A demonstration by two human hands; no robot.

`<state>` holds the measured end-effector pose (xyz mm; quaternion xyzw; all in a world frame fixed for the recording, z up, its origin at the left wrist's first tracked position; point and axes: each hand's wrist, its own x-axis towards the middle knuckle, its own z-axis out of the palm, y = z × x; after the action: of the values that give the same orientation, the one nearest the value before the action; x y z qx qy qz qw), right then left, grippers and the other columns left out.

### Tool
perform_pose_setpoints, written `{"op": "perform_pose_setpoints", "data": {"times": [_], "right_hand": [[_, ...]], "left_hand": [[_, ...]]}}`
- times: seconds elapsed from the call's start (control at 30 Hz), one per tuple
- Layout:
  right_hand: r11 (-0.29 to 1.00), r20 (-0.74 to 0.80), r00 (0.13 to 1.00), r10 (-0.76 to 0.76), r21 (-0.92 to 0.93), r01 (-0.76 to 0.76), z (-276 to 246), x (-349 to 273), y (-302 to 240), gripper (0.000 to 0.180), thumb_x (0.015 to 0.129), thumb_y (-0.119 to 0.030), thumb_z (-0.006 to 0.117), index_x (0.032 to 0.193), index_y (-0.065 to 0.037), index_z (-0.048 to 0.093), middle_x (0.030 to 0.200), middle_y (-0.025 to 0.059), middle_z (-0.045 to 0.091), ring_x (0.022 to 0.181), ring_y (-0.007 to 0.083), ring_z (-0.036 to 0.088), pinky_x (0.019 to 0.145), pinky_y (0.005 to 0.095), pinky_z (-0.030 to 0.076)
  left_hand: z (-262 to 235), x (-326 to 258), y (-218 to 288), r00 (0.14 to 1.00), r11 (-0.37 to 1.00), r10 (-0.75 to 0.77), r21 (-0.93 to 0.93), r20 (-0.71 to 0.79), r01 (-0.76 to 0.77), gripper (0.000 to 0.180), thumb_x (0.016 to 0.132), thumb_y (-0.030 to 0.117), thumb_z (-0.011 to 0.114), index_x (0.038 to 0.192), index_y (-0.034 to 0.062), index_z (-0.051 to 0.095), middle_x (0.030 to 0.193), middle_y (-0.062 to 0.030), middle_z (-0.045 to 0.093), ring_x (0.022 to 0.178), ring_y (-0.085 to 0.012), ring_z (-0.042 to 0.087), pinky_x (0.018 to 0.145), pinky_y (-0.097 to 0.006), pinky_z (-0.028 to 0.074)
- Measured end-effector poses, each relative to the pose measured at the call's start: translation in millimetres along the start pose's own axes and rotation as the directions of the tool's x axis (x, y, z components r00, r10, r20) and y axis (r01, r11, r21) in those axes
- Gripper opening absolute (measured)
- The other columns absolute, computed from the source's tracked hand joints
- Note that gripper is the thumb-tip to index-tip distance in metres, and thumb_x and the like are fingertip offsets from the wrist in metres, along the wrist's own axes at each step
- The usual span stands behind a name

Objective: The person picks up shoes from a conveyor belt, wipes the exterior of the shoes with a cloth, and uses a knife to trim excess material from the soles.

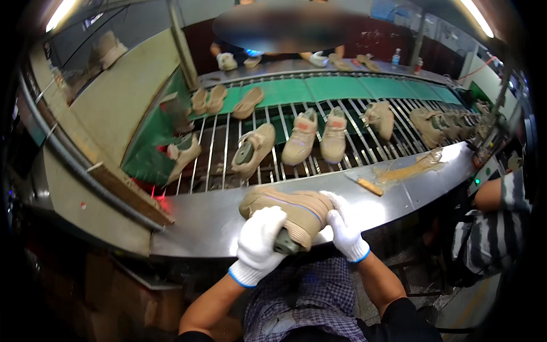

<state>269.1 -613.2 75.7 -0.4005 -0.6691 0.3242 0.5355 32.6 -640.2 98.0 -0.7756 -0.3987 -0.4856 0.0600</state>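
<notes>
A tan shoe point(288, 209) lies on its side on the steel bench point(199, 219) in front of me. My left hand point(259, 242), in a white glove, grips its heel end, where a dark green last sticks out. My right hand point(345, 231), also gloved, presses against the shoe's right side. Both hands are closed around the shoe.
Behind the bench runs a slatted conveyor point(268, 165) carrying several tan shoes point(301, 137) and loose soles point(248, 102). A brush with a yellow handle point(364, 184) and a glue smear point(413, 169) lie at the right. Another person's striped sleeve point(507, 199) is at the right, and gloved hands point(228, 61) work across the line.
</notes>
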Motion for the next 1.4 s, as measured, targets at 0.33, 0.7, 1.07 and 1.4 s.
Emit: {"op": "perform_pose_setpoints", "data": {"times": [0.33, 0.7, 1.07, 1.4], "right_hand": [[0.946, 0.091, 0.949, 0.303, -0.150, -0.287, -49.6, 2.0, -18.2, 0.049, 0.104, -0.026, 0.065, 0.138, 0.006, 0.053, 0.127, 0.0222, 0.065, 0.117, 0.0295, 0.065, 0.103, 0.0412, 0.053], [0.763, 0.583, 0.532, 0.615, -0.609, -0.215, -66.4, 4.0, -7.5, 0.067, 0.100, -0.056, 0.065, 0.120, 0.008, 0.068, 0.102, 0.0239, 0.073, 0.095, 0.0286, 0.070, 0.087, 0.0397, 0.057], [0.114, 0.595, 0.414, 0.689, 0.475, -0.872, 10.7, -45.5, 26.9, 0.065, 0.107, -0.032, 0.063, 0.160, -0.002, 0.039, 0.154, 0.0166, 0.056, 0.137, 0.0280, 0.059, 0.115, 0.0440, 0.050], [0.617, 0.120, 0.883, 0.454, 0.673, -0.408, -111.0, 69.3, 14.5, 0.061, 0.102, -0.044, 0.054, 0.143, 0.001, 0.056, 0.131, 0.0189, 0.068, 0.112, 0.0321, 0.072, 0.099, 0.0480, 0.061]], "left_hand": [[30.1, 12.6, 20.2, 0.999, 0.995, -0.005, -0.103, 0.038, 0.008, 0.070, 0.066, 0.025, 0.094, 0.127, 0.0050, 0.067, 0.120, -0.0163, 0.073, 0.107, -0.0386, 0.071, 0.092, -0.048, 0.058], [32.7, -53.4, 23.3, 0.869, 0.905, 0.424, -0.133, 0.255, -0.403, 0.042, 0.076, 0.020, 0.077, 0.116, 0.0068, 0.073, 0.120, -0.0148, 0.071, 0.102, -0.0372, 0.068, 0.092, -0.051, 0.058], [-37.7, -24.5, -8.5, 0.966, 0.991, 0.094, -0.115, 0.242, -0.067, 0.064, 0.065, 0.018, 0.086, 0.122, 0.0016, 0.065, 0.127, -0.0194, 0.064, 0.111, -0.0420, 0.065, 0.097, -0.054, 0.054], [-16.1, -121.6, -72.0, 0.817, 0.808, -0.576, 0.183, 0.044, 0.560, 0.062, 0.080, 0.022, 0.086, 0.133, -0.0010, 0.063, 0.127, -0.0219, 0.069, 0.119, -0.0402, 0.065, 0.102, -0.049, 0.054]]}}
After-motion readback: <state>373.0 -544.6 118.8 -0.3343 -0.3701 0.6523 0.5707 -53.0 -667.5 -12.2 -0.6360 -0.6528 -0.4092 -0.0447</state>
